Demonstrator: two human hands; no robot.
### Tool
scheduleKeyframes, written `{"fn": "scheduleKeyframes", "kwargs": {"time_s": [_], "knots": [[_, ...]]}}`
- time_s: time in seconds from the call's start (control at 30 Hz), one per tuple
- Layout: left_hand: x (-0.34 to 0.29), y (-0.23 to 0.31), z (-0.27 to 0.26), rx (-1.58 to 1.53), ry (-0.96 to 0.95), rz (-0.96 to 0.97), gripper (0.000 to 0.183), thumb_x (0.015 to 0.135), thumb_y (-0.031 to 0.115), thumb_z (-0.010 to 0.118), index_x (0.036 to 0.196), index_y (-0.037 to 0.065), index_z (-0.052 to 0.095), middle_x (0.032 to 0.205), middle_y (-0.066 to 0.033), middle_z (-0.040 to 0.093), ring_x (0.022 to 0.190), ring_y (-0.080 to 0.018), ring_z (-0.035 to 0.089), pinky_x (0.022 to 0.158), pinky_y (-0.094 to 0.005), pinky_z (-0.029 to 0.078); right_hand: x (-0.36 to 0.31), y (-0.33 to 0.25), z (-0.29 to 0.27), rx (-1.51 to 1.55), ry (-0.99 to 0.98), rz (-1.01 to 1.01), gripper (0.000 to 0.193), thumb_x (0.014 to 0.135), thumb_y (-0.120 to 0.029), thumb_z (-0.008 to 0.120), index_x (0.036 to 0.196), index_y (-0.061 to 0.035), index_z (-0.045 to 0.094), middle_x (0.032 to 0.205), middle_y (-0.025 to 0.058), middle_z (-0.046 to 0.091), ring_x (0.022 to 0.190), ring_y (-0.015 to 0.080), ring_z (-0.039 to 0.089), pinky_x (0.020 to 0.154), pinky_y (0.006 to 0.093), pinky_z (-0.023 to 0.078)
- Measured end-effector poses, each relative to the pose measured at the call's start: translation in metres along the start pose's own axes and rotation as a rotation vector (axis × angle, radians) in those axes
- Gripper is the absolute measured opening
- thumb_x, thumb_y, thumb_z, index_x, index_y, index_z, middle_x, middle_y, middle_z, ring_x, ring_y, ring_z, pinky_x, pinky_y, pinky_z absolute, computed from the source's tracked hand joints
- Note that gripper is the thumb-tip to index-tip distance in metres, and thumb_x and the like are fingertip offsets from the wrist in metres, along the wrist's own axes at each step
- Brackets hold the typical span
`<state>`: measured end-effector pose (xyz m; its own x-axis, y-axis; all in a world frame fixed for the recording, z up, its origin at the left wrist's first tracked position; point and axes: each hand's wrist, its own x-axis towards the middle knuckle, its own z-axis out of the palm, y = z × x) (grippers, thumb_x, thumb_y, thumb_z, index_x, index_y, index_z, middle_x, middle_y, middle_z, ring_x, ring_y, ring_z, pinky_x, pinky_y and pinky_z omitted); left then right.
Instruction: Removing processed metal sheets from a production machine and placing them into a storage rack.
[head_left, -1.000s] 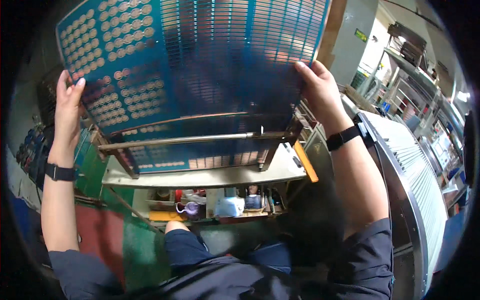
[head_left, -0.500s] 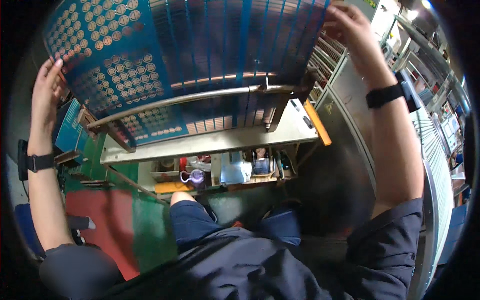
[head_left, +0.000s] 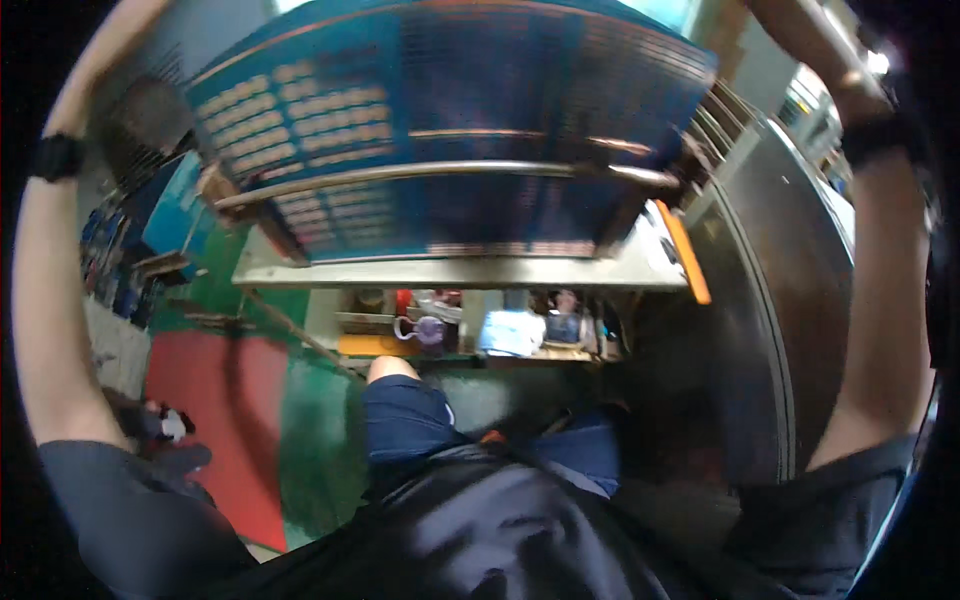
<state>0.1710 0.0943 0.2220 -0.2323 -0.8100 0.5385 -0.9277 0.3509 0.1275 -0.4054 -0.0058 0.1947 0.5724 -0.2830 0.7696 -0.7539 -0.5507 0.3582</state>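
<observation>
A large blue panel [head_left: 470, 90] with rows of copper-coloured patches stands on a pale bench [head_left: 480, 272], behind a horizontal metal bar [head_left: 400, 174]. It is smeared by motion, and its upper edge shows near the top of the head view. My left hand [head_left: 105, 55] is raised past the panel's upper left corner. Beyond the upper right corner, my right hand [head_left: 815, 45] is raised too. The upper rim of the picture cuts off the fingers of both hands, so whether either touches anything cannot be made out.
Under the bench, a shelf carries a purple jug-like vessel [head_left: 430, 331], a blue-and-white package [head_left: 512, 333] and an orange strip [head_left: 375, 345]. An orange bar [head_left: 683, 252] sticks out at the bench's right end. A dark metal cabinet [head_left: 790, 300] stands right; a red floor area [head_left: 215, 400] lies left.
Both hands have gone up and outward from the panel's side edges, their fingers leaving the picture. The panel now looks foreshortened, with its upper edge in sight. The whole view has shifted slightly.
</observation>
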Motion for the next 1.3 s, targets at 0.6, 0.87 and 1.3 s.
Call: {"fn": "scheduleKeyframes", "kwargs": {"time_s": [0.6,0.87,1.3], "knots": [[-0.093,0.037,0.103,0.094,0.445,0.156,0.043,0.101,0.018,0.059,0.142,0.006,0.054,0.144,-0.0107,0.055,0.135,-0.0219,0.049,0.114,-0.0336,0.036,-0.095,-0.077,0.016,0.215,-0.199,0.054,0.055,0.093,-0.015,0.064,0.144,-0.0039,0.046,0.140,0.0210,0.054,0.130,0.0382,0.052,0.109,0.0414,0.043],[-0.229,-0.072,0.200,-0.247,0.532,-0.476,0.029,0.098,0.019,0.062,0.123,0.005,0.059,0.121,-0.0053,0.058,0.113,-0.0165,0.054,0.102,-0.0312,0.040,-0.095,-0.092,0.019,0.197,-0.062,-0.028,0.049,0.090,-0.014,0.067,0.136,-0.0025,0.052,0.131,0.0188,0.059,0.122,0.0384,0.056,0.104,0.0429,0.046],[-0.236,-0.019,0.283,-0.257,0.070,-0.570,0.023,0.094,0.014,0.066,0.111,-0.001,0.064,0.088,-0.0092,0.071,0.080,-0.0160,0.066,0.076,-0.0327,0.053,-0.115,-0.074,0.037,0.481,-0.091,0.548,0.050,0.096,-0.023,0.064,0.137,0.0025,0.051,0.110,0.0225,0.071,0.097,0.0299,0.072,0.085,0.0376,0.056]]}}
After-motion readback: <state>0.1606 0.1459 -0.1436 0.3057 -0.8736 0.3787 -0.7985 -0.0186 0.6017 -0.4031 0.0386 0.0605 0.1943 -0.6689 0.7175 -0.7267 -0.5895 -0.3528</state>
